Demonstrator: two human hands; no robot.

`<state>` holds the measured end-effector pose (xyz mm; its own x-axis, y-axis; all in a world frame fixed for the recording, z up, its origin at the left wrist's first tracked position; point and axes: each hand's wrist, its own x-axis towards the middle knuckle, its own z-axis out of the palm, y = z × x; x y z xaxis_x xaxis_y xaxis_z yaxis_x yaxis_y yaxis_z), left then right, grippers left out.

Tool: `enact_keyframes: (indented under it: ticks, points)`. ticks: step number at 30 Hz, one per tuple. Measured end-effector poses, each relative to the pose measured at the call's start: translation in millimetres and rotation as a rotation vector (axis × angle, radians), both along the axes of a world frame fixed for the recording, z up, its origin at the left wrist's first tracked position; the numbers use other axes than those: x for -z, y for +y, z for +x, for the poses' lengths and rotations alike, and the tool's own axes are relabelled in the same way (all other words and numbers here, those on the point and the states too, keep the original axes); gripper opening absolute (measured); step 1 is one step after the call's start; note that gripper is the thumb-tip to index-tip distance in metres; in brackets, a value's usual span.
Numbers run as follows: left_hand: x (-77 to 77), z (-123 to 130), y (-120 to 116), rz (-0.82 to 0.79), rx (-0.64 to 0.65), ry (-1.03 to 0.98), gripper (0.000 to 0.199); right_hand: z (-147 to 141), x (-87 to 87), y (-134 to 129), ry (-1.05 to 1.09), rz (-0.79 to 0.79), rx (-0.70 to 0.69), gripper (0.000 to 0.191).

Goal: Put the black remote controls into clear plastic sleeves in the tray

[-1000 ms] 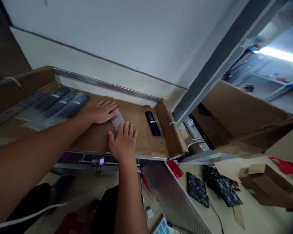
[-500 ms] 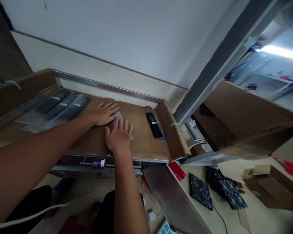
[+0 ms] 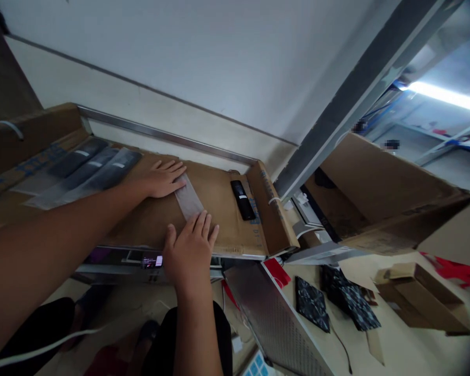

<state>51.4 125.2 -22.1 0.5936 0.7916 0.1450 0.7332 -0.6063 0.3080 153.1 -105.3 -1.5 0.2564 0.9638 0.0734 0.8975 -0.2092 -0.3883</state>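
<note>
A clear plastic sleeve (image 3: 188,196) lies flat on the cardboard-lined bench (image 3: 219,209). My left hand (image 3: 165,178) rests with fingers spread at the sleeve's far end. At its near end, the fingertips of my right hand (image 3: 190,250) press on the plastic, fingers stretched out and thumb apart. To the right lies a slim black device with a small white label (image 3: 243,200), which I cannot name for certain. Several similar dark items in clear sleeves (image 3: 97,167) lie side by side at the left, partly behind my left forearm.
A raised cardboard edge (image 3: 273,209) borders the bench on the right. Beyond it stands a large open carton (image 3: 391,193). A perforated metal panel (image 3: 274,313) leans below, near dark patterned pieces (image 3: 312,304) and a smaller carton (image 3: 423,297) on the floor. A white cable (image 3: 43,344) crosses the lower left.
My right hand has slid toward me along the plastic sleeve, uncovering its middle. My left hand stays at the far end. The whole view has shifted slightly.
</note>
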Motion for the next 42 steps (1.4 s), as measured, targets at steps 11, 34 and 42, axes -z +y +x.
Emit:
enact_keyframes:
  ticks: [11, 34, 42]
  points:
    - [-7.7, 0.2, -2.2, 0.003, -0.014, 0.129, 0.074, 39.2, -87.4, -43.1, 0.246, 0.186, -0.059, 0.038]
    - [-42.2, -92.8, -30.6, 0.039, -0.618, 0.102, 0.057, -4.0, -1.3, 36.4, 0.308, 0.404, -0.213, 0.028]
    - [-49.7, -65.0, -68.7, -0.208, -0.591, 0.134, 0.100, -10.0, -3.7, 37.0, 0.251, 0.354, -0.136, 0.023]
